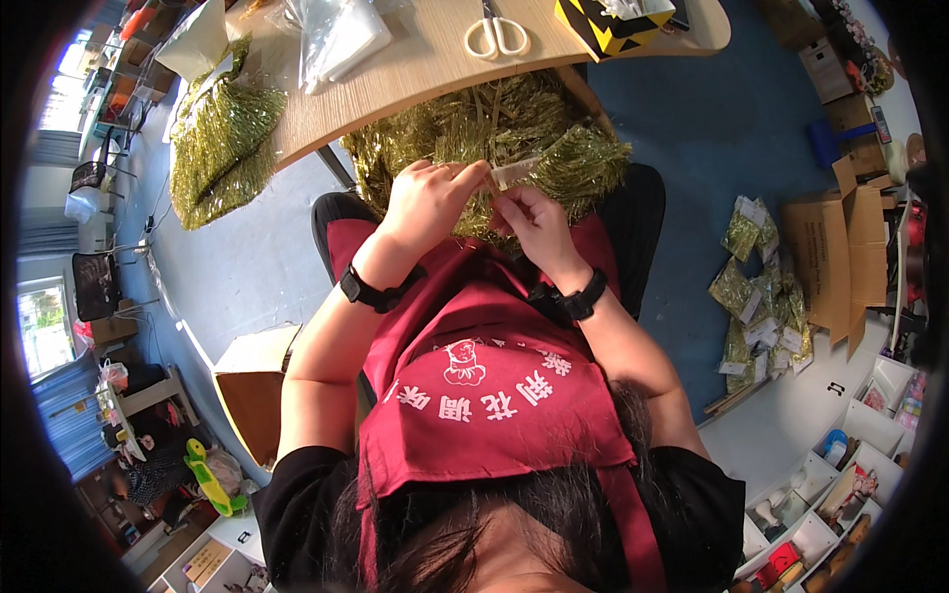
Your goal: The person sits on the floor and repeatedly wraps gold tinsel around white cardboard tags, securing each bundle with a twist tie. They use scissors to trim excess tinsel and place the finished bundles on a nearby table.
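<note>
My left hand (pixel 437 194) and my right hand (pixel 528 216) come close together above my lap, at the near edge of a heap of gold-green tinsel (pixel 474 118). The fingertips of both hands pinch a small strip at a bundle of tinsel (pixel 586 167); a pale, translucent label or band (pixel 515 172) shows just beyond them. The bundle fans out to the right of my right hand. Exactly which part each hand holds is partly hidden by the fingers. More tinsel (pixel 215 148) hangs over the left part of the table edge.
On the wooden table (pixel 415 74) lie scissors with white handles (pixel 497 38), clear plastic bags (pixel 345 41) and a yellow-black box (pixel 615 30). Packed tinsel bundles (pixel 767 296) lie on the floor at right beside an open cardboard box (pixel 830 259). Another cardboard box (pixel 252 393) stands at my left.
</note>
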Motion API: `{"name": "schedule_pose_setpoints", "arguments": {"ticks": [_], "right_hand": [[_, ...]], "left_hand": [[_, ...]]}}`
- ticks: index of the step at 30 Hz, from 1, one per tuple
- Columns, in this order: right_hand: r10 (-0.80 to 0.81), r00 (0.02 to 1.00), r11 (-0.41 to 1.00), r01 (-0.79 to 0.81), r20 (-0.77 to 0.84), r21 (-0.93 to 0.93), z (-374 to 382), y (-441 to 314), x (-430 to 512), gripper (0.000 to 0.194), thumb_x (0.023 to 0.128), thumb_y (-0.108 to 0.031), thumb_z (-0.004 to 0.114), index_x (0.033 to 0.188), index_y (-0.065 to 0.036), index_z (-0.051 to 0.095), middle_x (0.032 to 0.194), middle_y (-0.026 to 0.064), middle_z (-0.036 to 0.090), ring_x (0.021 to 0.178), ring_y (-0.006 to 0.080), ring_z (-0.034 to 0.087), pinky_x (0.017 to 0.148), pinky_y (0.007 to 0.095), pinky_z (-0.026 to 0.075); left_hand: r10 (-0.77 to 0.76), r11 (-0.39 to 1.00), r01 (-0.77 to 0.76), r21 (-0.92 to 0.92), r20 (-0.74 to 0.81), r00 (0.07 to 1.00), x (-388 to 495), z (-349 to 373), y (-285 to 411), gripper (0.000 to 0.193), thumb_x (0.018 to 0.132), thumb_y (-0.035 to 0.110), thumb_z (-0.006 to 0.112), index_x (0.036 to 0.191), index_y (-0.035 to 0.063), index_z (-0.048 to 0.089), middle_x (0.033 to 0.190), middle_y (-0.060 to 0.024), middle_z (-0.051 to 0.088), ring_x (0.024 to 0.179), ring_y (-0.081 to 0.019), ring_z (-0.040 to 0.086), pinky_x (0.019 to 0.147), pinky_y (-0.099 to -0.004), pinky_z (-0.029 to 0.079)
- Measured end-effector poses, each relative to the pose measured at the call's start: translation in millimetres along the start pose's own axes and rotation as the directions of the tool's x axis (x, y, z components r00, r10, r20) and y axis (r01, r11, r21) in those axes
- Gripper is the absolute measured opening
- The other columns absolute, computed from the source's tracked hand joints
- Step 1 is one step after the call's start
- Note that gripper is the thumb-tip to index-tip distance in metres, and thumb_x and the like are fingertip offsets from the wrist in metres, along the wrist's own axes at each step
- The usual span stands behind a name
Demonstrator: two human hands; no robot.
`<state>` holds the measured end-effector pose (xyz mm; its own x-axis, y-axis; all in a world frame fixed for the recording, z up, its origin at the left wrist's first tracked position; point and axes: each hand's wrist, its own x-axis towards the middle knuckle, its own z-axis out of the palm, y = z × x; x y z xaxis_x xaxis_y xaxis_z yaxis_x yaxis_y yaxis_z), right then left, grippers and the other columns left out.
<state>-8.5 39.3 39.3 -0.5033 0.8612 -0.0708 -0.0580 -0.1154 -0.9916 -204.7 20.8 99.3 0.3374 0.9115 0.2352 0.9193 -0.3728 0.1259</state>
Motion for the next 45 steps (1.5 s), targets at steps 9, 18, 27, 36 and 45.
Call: {"name": "schedule_pose_setpoints", "arguments": {"ticks": [9,18,27,36,45], "right_hand": [[-0.189,0.944,0.928,0.262,0.271,-0.265,-4.0,-27.7,-31.6,0.013,0.098,-0.012,0.061,0.096,0.0,0.068,0.078,0.0095,0.07,0.067,0.0206,0.068,0.064,0.0321,0.053],[-0.314,0.875,0.831,0.441,0.368,-0.339,-2.9,-26.9,-44.9,0.012,0.092,-0.007,0.066,0.103,-0.006,0.072,0.081,0.0068,0.07,0.072,0.0226,0.069,0.067,0.0345,0.054],[-0.372,0.802,0.763,0.551,0.468,-0.339,7.9,-25.4,-49.7,0.01,0.089,-0.013,0.071,0.095,-0.005,0.069,0.086,0.0095,0.072,0.079,0.0294,0.07,0.07,0.0401,0.055],[-0.374,0.762,0.73,0.594,0.529,-0.338,10.4,-20.9,-48.9,0.01,0.087,-0.014,0.072,0.092,-0.006,0.07,0.079,0.0102,0.069,0.073,0.0303,0.067,0.066,0.0407,0.053],[-0.228,0.926,0.944,0.286,0.301,-0.164,-6.5,-42.3,-41.6,0.012,0.094,-0.013,0.07,0.092,-0.001,0.071,0.08,0.0081,0.072,0.069,0.0183,0.069,0.063,0.0307,0.053]], "left_hand": [[0.199,0.978,-0.208,0.026,-0.419,0.886,-18.0,-14.9,-8.5,0.034,0.08,0.005,0.064,0.113,0.0084,0.069,0.12,-0.0054,0.072,0.105,-0.0166,0.071,0.081,-0.0311,0.053],[0.218,0.976,-0.209,0.065,-0.387,0.896,-19.5,-24.8,-5.2,0.029,0.083,0.008,0.064,0.111,0.0091,0.072,0.119,-0.0033,0.073,0.109,-0.0164,0.07,0.084,-0.0321,0.053],[0.24,0.97,-0.233,0.067,-0.388,0.89,-18.7,-26.1,-4.6,0.037,0.084,0.011,0.063,0.119,0.0082,0.071,0.119,-0.0051,0.073,0.109,-0.018,0.07,0.082,-0.0327,0.054],[0.231,0.971,-0.237,0.036,-0.392,0.891,-16.1,-28.0,-3.8,0.037,0.083,0.004,0.064,0.119,0.0074,0.07,0.118,-0.0064,0.073,0.106,-0.018,0.071,0.081,-0.0312,0.053],[-0.465,0.744,0.272,-0.61,-0.18,0.867,-24.5,-3.0,3.9,0.033,0.083,-0.003,0.067,0.115,0.003,0.069,0.085,-0.013,0.072,0.071,-0.0164,0.069,0.065,-0.0273,0.052]]}}
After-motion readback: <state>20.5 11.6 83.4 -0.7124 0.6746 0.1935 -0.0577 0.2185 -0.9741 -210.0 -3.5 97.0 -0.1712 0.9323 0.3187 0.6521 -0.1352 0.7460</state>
